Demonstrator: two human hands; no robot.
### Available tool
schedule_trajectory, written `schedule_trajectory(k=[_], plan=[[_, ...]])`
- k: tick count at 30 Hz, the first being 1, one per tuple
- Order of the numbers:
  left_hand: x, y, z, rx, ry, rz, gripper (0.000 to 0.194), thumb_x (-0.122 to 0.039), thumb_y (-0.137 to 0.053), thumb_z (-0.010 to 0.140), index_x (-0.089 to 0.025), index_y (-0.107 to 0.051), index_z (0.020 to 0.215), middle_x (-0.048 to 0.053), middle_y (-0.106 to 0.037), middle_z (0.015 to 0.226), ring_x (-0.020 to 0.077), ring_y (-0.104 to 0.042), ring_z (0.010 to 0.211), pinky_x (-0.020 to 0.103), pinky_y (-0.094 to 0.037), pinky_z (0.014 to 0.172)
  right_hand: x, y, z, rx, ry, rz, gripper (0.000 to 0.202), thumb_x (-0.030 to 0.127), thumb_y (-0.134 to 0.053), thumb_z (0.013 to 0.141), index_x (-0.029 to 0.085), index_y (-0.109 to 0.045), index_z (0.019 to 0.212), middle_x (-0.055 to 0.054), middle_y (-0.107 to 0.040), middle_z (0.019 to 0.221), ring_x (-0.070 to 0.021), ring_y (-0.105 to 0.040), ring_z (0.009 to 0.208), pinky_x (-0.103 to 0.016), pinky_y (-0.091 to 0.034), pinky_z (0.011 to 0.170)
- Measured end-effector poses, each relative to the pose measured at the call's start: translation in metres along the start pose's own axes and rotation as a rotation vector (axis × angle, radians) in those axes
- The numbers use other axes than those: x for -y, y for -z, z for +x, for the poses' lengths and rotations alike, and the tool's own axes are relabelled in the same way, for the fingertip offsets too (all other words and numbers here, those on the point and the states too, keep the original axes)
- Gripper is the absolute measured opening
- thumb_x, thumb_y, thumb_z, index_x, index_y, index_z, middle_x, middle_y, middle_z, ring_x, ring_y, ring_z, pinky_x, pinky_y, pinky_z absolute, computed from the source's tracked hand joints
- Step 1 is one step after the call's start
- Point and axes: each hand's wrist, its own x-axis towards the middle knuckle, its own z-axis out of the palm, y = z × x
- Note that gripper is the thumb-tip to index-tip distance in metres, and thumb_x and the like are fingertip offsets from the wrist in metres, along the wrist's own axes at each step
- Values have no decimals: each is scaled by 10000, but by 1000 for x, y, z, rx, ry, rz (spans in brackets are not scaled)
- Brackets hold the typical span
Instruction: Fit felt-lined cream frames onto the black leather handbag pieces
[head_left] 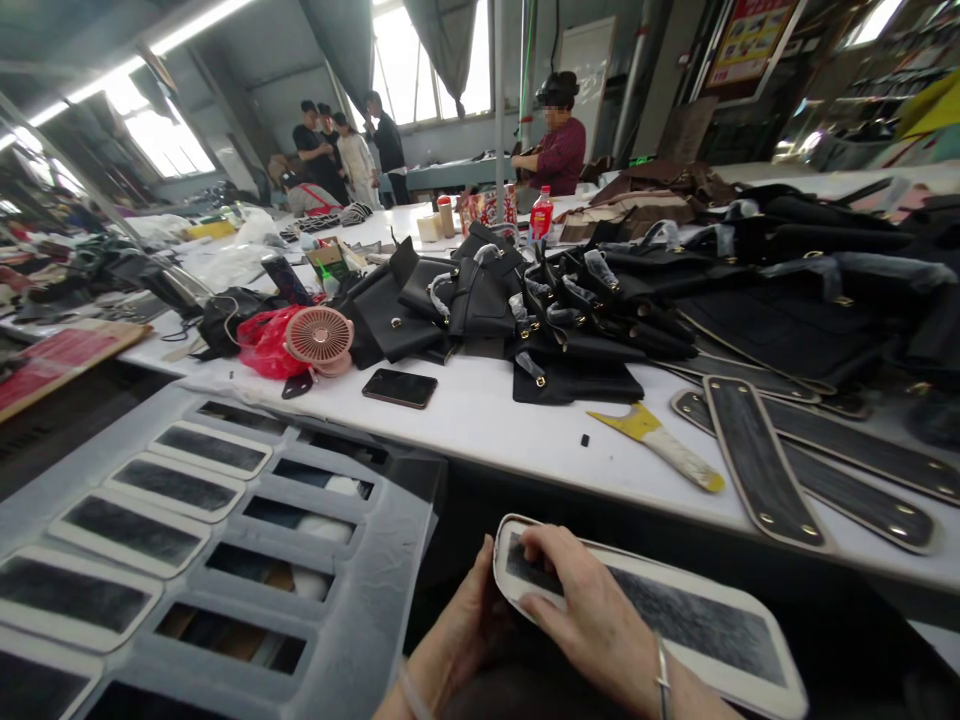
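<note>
A long cream-edged panel with a dark centre (690, 610) lies tilted in front of me, below the table edge. My right hand (592, 610) rests on its left part, fingers bent and pressed onto the dark surface. At the panel's left end is my left hand (472, 620), thumb up beside the rim; its other fingers are hidden under the panel. Similar cream-edged panels (135, 530) lie in a row on a grey slotted plastic rack (367, 590) at the left.
Across the white table (495, 430) lie black bags (487, 290), a phone (399, 388), a pink fan (320, 338), a yellow-and-white scraper (660, 445) and dark straps with studs (765, 460). A person in a maroon top (562, 150) is beyond the table.
</note>
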Motion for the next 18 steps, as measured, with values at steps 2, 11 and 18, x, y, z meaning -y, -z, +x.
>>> schedule_trajectory(k=[2, 11, 18], plan=[[-1, 1, -1, 52, 1, -17, 642, -629, -475, 880, -99, -646, 1199, 136, -703, 1126, 236, -639, 985, 301, -468, 836, -1, 0, 2, -24, -46, 10, 420, 34, -582, 705, 166, -538, 1101, -73, -572, 1056, -210, -552, 940, -379, -472, 877], [-3, 2, 1, 142, -5, -96, 616, -580, -616, 820, -92, -654, 1195, 148, -681, 1186, 281, -588, 1148, 327, -430, 959, -2, 1, 1, 109, 163, -106, 355, 54, -547, 813, 183, -642, 1129, -88, -575, 1237, -233, -498, 1159, -402, -380, 1050], [-1, -4, -2, -4, 46, -121, 669, -602, -775, 634, -130, -693, 1100, 130, -709, 1109, 333, -559, 1187, 398, -431, 1014, 3, -7, -7, -58, 68, -6, 422, 30, -565, 674, 193, -588, 1062, -44, -596, 1157, -199, -508, 1107, -333, -370, 1033]])
